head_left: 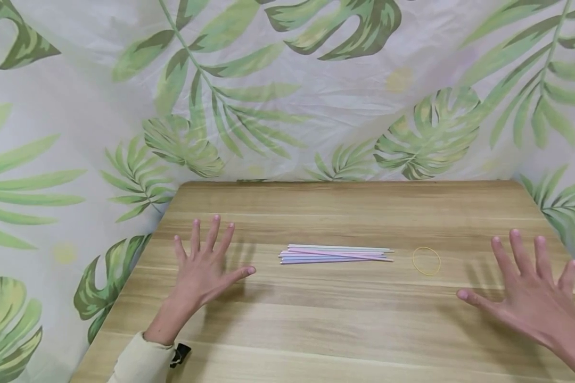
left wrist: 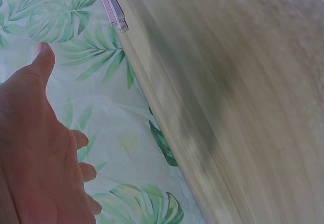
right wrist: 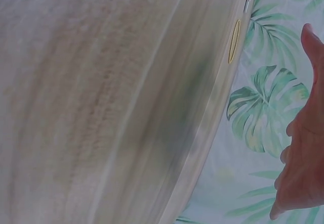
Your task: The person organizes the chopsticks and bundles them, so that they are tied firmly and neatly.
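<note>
A loose bundle of thin pastel sticks (head_left: 335,254), in pink, lilac, blue and pale green, lies sideways on the wooden table. Right of it rests a thin yellow rubber band (head_left: 413,264), spread in a ring; the right wrist view also shows this rubber band (right wrist: 231,52). My left hand (head_left: 203,276) hovers over the table left of the sticks, fingers spread and holding nothing. On the far side, my right hand (head_left: 532,298) is likewise spread above the table, right of the rubber band. Stick ends (left wrist: 119,23) appear at the top of the left wrist view.
The wooden table (head_left: 345,330) has rounded far corners. Behind and beside it hangs a pale cloth (head_left: 345,117) printed with green leaves. A cream sleeve (head_left: 141,361) with a black strap piece (head_left: 180,355) covers the left forearm.
</note>
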The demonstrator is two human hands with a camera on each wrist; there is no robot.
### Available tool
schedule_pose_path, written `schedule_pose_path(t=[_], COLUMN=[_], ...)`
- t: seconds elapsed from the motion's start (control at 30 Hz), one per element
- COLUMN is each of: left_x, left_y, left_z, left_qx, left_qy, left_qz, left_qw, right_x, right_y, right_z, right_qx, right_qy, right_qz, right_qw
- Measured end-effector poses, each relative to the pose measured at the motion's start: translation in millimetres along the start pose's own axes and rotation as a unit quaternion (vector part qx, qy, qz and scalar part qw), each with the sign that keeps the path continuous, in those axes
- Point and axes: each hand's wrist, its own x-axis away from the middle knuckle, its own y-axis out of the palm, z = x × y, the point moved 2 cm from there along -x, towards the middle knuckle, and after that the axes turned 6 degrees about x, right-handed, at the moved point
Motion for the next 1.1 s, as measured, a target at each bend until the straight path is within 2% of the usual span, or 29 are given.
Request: schedule_pose_path(t=[0.33, 0.63, 0.93, 1.1], left_x=[-2.9, -9.2, -16.9, -20.9], left_y=[4.5, 9.9, 15.8, 17.9], left_z=[6.8, 25.4, 39.4, 52.9], left_qx=[-0.008, -0.006, -0.007, -0.015], left_qy=[0.011, 0.03, 0.048, 0.07], left_qz=[0.005, 0.0, -0.006, -0.007], left_qw=[0.9999, 0.9995, 0.9988, 0.9974], right_x=[-7.8, -20.0, -34.7, -43.2], right_y=[-1, 5, 8, 11], right_z=[-16, -38, -66, -82], right_qx=[-0.005, -0.022, -0.027, -0.032], right_qy=[-0.023, -0.046, -0.096, -0.118], right_qz=[-0.001, 0.001, 0.01, 0.014], right_qw=[0.9997, 0.9987, 0.995, 0.9924])
